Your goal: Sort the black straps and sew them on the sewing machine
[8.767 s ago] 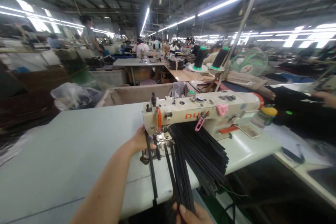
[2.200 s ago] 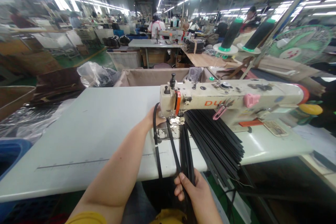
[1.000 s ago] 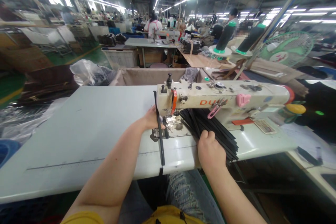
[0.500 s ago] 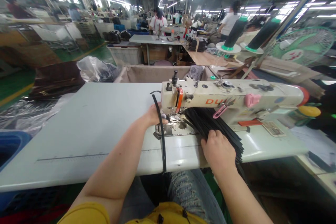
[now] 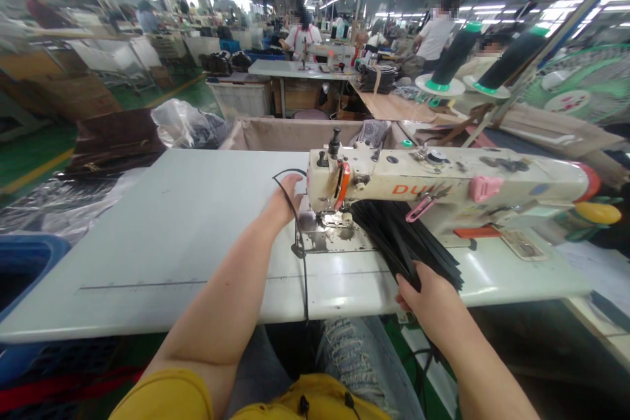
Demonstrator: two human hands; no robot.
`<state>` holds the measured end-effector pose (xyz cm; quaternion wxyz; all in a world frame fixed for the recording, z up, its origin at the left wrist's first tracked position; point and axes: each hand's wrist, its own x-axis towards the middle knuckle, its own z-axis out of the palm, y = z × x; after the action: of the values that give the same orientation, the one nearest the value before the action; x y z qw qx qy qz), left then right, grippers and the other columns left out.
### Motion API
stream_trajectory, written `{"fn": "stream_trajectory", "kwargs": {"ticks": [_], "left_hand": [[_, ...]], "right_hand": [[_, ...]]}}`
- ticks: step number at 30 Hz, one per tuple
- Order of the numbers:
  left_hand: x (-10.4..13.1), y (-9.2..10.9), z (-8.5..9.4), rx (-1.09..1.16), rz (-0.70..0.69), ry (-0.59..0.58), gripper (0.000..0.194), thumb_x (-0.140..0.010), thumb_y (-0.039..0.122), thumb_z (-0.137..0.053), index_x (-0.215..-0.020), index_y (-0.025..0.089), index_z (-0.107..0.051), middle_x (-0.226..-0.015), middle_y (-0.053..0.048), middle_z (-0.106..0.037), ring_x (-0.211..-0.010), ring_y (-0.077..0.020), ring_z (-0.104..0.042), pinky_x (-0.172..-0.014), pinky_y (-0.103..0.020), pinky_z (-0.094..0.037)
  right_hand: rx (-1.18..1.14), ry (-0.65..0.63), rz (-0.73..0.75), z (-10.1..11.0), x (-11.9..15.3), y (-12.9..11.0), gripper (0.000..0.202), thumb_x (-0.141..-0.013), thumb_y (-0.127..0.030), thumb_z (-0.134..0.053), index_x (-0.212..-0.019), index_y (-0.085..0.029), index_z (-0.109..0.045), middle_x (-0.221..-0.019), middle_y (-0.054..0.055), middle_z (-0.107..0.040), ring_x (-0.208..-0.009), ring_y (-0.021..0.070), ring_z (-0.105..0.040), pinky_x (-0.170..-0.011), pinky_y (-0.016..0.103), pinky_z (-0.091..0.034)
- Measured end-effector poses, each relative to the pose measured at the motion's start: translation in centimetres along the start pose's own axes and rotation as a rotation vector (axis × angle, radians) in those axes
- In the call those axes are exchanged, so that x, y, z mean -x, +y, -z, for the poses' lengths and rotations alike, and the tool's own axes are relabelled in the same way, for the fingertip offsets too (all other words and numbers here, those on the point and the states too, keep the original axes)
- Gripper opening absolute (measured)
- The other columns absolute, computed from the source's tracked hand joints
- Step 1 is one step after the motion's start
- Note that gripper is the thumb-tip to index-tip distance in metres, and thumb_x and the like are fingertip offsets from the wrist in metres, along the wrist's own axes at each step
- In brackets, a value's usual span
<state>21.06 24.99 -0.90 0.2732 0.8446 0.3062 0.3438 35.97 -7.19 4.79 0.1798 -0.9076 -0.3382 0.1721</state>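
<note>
My right hand [image 5: 428, 285] grips the near end of a black strip [image 5: 406, 252] at the edge of a fanned bundle of black strips [image 5: 433, 246], which lies under the sewing machine's arm. My left hand [image 5: 288, 197] is just left of the sewing machine [image 5: 443, 187] head, its thumb and fingers apart. A narrow black strip [image 5: 305, 275] loops behind that hand, crosses the wrist and hangs over the table's front edge. The presser foot [image 5: 332, 218] and metal needle plate [image 5: 319, 241] are right of the left hand.
The pale sewing table [image 5: 197, 210] has a ruler line along its front. Two black thread cones [image 5: 455, 56] stand behind the machine, near a green fan [image 5: 581, 85]. A fabric-lined bin [image 5: 295, 134] sits beyond the table, a blue crate [image 5: 44, 249] at left. Other people work farther back.
My left hand has drawn back from the presser foot, away from me. My right hand has moved slightly right and toward me, now pinching a strip from the bundle. The hanging strip has turned edge-on.
</note>
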Motion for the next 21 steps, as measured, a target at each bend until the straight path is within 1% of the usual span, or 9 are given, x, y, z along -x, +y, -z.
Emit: {"fn": "stream_trajectory", "kwargs": {"ticks": [2, 5, 8, 10, 12, 15, 17, 19, 21], "left_hand": [[0.1, 0.6, 0.8, -0.040, -0.058, 0.140, 0.042, -0.082, 0.009, -0.056, -0.122, 0.017, -0.060, -0.135, -0.013, -0.061, -0.135, -0.0285, -0.051, -0.122, -0.049, -0.038], [0.7, 2.0, 1.9, -0.066, -0.174, 0.351, 0.034, -0.086, 0.007, -0.047, -0.114, 0.019, -0.062, -0.134, -0.011, -0.060, -0.132, -0.0237, -0.055, -0.119, -0.042, -0.041], [1.3, 3.1, 2.3, -0.025, -0.198, 0.375, 0.029, -0.086, 0.003, -0.041, -0.084, 0.022, -0.063, -0.120, -0.007, -0.067, -0.120, -0.0200, -0.063, -0.109, -0.037, -0.050], [1.4, 3.0, 2.0, 0.012, -0.170, 0.350, 0.029, -0.081, 0.001, -0.041, -0.068, 0.022, -0.057, -0.106, -0.006, -0.070, -0.113, -0.0192, -0.066, -0.103, -0.036, -0.052], [1.2, 2.4, 1.4, 0.029, -0.087, 0.327, 0.030, -0.075, -0.001, -0.041, -0.064, 0.022, -0.056, -0.099, -0.005, -0.070, -0.109, -0.0189, -0.066, -0.102, -0.035, -0.053], [0.6, 1.0, 0.5, -0.024, 0.112, 0.231, 0.030, -0.072, 0.000, -0.044, -0.076, 0.021, -0.065, -0.102, -0.005, -0.071, -0.110, -0.0217, -0.066, -0.104, -0.038, -0.051], [0.2, 0.3, 0.0, -0.039, 0.194, 0.078, 0.027, -0.075, 0.006, -0.051, -0.088, 0.019, -0.071, -0.106, -0.006, -0.073, -0.112, -0.0261, -0.065, -0.105, -0.040, -0.050], [0.0, 0.0, -0.5, -0.003, 0.191, -0.136, 0.021, -0.077, 0.014, -0.060, -0.092, 0.018, -0.073, -0.103, -0.007, -0.076, -0.110, -0.0301, -0.067, -0.100, -0.040, -0.052], [-0.1, 0.1, -1.0, 0.059, 0.152, -0.281, 0.022, -0.077, 0.020, -0.066, -0.097, 0.017, -0.074, -0.101, -0.006, -0.078, -0.107, -0.0314, -0.068, -0.096, -0.040, -0.054]], "right_hand": [[-0.334, -0.111, -0.028, -0.6, 0.5, 0.8, 0.011, -0.090, -0.030, -0.057, -0.086, -0.020, -0.061, -0.062, 0.004, -0.073, -0.054, 0.0210, -0.068, -0.058, 0.032, -0.051], [-0.783, -0.159, -0.144, -2.2, 2.2, 1.1, 0.032, -0.078, -0.049, -0.073, -0.082, -0.020, -0.060, -0.066, 0.005, -0.075, -0.051, 0.0178, -0.064, -0.051, 0.029, -0.049], [-1.041, -0.167, -0.290, -3.9, 4.6, 0.6, 0.050, -0.063, -0.054, -0.088, -0.088, -0.019, -0.062, -0.067, 0.005, -0.075, -0.052, 0.0146, -0.060, -0.046, 0.023, -0.045], [-1.147, -0.172, -0.329, -5.0, 6.1, 0.3, 0.052, -0.061, -0.051, -0.092, -0.089, -0.019, -0.063, -0.060, 0.002, -0.071, -0.049, 0.0117, -0.056, -0.045, 0.020, -0.041], [-1.224, -0.201, -0.349, -6.1, 7.2, 0.2, 0.051, -0.062, -0.050, -0.092, -0.091, -0.019, -0.064, -0.053, -0.001, -0.067, -0.045, 0.0091, -0.052, -0.045, 0.018, -0.037], [-1.244, -0.295, -0.353, -8.1, 8.1, 0.8, 0.052, -0.065, -0.053, -0.090, -0.093, -0.017, -0.065, -0.051, 0.000, -0.066, -0.041, 0.0078, -0.049, -0.045, 0.018, -0.034], [-1.222, -0.340, -0.329, -9.5, 8.3, 1.4, 0.056, -0.064, -0.057, -0.090, -0.095, -0.016, -0.065, -0.052, 0.001, -0.068, -0.041, 0.0089, -0.050, -0.044, 0.019, -0.034], [-1.198, -0.360, -0.298, -10.6, 8.4, 1.7, 0.064, -0.063, -0.061, -0.089, -0.102, -0.016, -0.066, -0.052, 0.000, -0.067, -0.041, 0.0102, -0.051, -0.043, 0.020, -0.035], [-1.185, -0.359, -0.270, -11.2, 8.5, 1.4, 0.070, -0.063, -0.064, -0.088, -0.107, -0.015, -0.065, -0.049, -0.002, -0.064, -0.039, 0.0103, -0.049, -0.043, 0.021, -0.034]]}}
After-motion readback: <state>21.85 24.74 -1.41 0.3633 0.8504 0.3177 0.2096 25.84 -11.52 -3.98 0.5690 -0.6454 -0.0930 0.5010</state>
